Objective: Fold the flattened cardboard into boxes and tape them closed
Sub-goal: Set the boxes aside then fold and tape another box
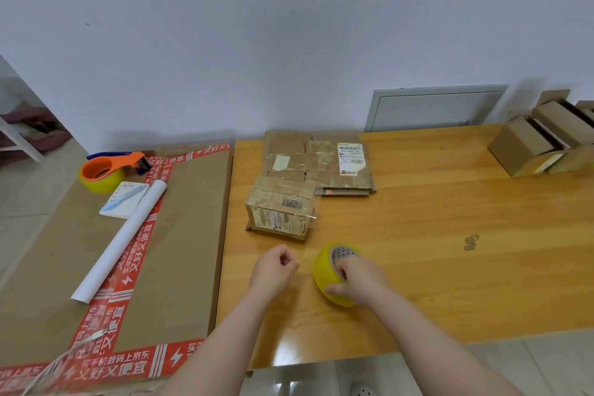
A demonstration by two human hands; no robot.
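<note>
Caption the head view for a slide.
Right hand grips yellow tape roll; left hand pinches its pulled end, near taped box.

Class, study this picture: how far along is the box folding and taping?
Done: one small box stands folded, with clear tape on it; more folded boxes sit far right. In hand: the right hand holds the yellow tape roll while the left hand seems to pinch its clear strip. Left: the flattened cardboard stack behind is unfolded.

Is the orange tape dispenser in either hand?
No, the orange tape dispenser sits on the large carton at left; the right hand grips a yellow tape roll, the left hand pinches its tape end.
</note>
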